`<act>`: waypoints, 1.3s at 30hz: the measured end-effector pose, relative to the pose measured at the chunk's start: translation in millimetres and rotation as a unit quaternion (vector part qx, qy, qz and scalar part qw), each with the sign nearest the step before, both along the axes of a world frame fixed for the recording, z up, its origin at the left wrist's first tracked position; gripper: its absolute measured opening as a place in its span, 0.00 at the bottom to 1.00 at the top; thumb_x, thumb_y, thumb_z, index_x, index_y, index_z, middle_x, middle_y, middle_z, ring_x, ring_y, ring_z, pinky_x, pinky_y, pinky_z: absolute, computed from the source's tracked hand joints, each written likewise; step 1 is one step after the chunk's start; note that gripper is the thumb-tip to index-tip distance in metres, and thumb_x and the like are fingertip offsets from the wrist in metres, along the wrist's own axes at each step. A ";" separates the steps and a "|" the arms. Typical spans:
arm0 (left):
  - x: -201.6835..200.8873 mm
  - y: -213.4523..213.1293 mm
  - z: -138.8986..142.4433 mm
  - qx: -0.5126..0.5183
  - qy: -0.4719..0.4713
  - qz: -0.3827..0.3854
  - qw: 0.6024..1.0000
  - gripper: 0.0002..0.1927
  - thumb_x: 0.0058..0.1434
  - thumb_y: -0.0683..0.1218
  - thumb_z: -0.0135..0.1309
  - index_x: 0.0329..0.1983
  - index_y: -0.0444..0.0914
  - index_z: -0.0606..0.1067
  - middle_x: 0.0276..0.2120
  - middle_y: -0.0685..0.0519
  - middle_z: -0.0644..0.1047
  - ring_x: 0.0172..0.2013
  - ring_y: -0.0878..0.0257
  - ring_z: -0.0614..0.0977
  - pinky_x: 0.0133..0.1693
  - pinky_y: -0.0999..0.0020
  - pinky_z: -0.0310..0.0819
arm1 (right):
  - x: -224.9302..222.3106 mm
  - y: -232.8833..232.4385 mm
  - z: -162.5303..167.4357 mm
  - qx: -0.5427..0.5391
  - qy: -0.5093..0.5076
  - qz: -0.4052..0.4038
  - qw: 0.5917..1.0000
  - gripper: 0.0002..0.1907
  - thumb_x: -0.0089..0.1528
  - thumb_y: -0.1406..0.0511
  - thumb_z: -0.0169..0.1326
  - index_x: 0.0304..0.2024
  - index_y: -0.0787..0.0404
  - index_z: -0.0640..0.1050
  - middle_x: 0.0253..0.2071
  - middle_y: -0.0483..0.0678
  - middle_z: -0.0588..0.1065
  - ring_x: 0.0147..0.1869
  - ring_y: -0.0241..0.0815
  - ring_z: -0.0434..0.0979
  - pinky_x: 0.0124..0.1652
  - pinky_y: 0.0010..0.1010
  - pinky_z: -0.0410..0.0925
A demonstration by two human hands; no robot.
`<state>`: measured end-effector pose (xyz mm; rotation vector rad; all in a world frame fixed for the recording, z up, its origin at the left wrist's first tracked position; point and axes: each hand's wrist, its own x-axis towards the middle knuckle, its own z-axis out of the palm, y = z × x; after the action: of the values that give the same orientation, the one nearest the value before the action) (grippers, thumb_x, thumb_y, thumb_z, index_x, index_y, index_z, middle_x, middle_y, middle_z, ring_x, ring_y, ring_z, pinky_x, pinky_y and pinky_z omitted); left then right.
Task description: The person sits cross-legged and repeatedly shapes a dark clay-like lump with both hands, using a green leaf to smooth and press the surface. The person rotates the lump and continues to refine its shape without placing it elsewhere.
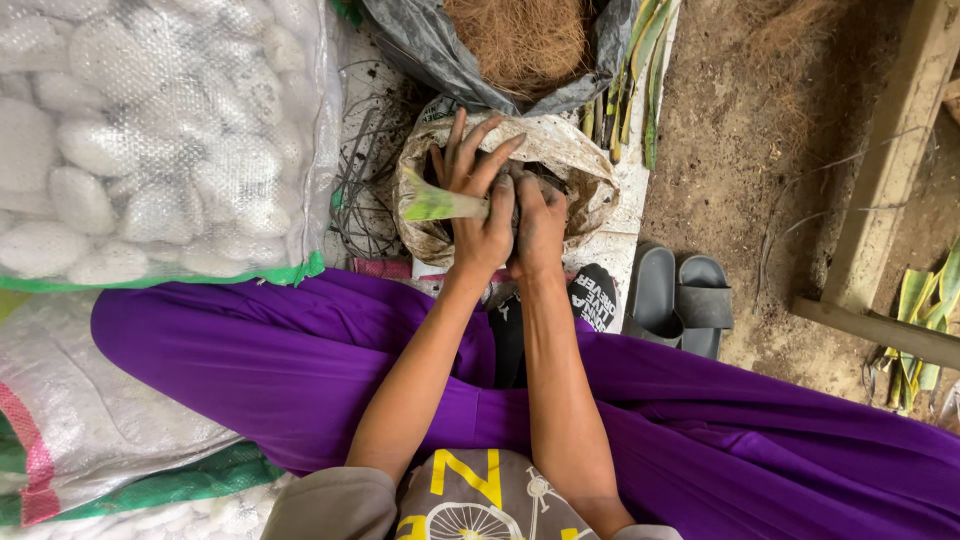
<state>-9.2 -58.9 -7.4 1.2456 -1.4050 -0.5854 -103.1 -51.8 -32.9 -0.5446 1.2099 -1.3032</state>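
A crumpled sack (565,150), rolled open on the ground between purple-clad knees, takes both hands. The left hand (478,205) pins a green leaf strip (440,205) under its thumb, fingers spread; the right hand (540,222) curls into the dark fill, grip hidden. Scooping appears under way; lifting out calls for a cupped hold. Coconut fibre (520,40), white pebbles (150,140) and grey sandals (680,295) surround them.

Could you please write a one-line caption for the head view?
Left hand and right hand reach into a crumpled pale sack.
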 end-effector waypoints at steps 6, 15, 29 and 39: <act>-7.7 -5.8 0.1 0.015 0.129 -0.002 0.992 0.26 0.75 0.58 0.42 0.66 0.35 0.68 0.69 0.45 0.66 0.74 0.50 0.60 0.75 0.47 0.49 | 9.7 4.4 13.3 -0.118 0.107 -0.083 0.984 0.13 0.72 0.66 0.50 0.47 0.72 0.79 0.46 0.54 0.79 0.49 0.40 0.77 0.51 0.31 0.69; -15.3 8.5 -31.1 0.247 0.541 -0.026 0.803 0.14 0.71 0.50 0.57 0.42 0.31 0.78 0.40 0.52 0.79 0.43 0.63 0.78 0.50 0.68 0.73 | 26.0 6.1 50.0 -0.240 0.330 -0.037 0.912 0.24 0.77 0.61 0.34 0.71 0.66 0.68 0.75 0.56 0.65 0.84 0.51 0.57 0.82 0.44 0.38; 11.6 -9.3 -3.5 0.041 0.023 -0.044 0.998 0.47 0.74 0.70 0.13 0.46 0.43 0.85 0.71 0.51 0.68 0.76 0.46 0.57 0.78 0.44 0.45 | 7.3 -1.7 26.0 0.041 -0.131 -0.034 0.990 0.36 0.71 0.42 0.39 0.53 0.70 0.76 0.48 0.58 0.78 0.50 0.48 0.82 0.53 0.41 0.74; -8.7 3.1 12.1 0.000 0.117 -0.068 0.991 0.34 0.80 0.65 0.23 0.69 0.37 0.68 0.69 0.47 0.69 0.75 0.50 0.64 0.75 0.53 0.54 | 1.1 -1.0 41.1 -0.118 0.001 -0.073 0.990 0.20 0.73 0.54 0.48 0.50 0.66 0.75 0.31 0.52 0.79 0.35 0.38 0.78 0.41 0.28 0.71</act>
<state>-17.9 -55.8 4.7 1.0484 -1.2977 -0.7985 -102.1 -52.8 8.2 -0.6341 1.1204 -1.5835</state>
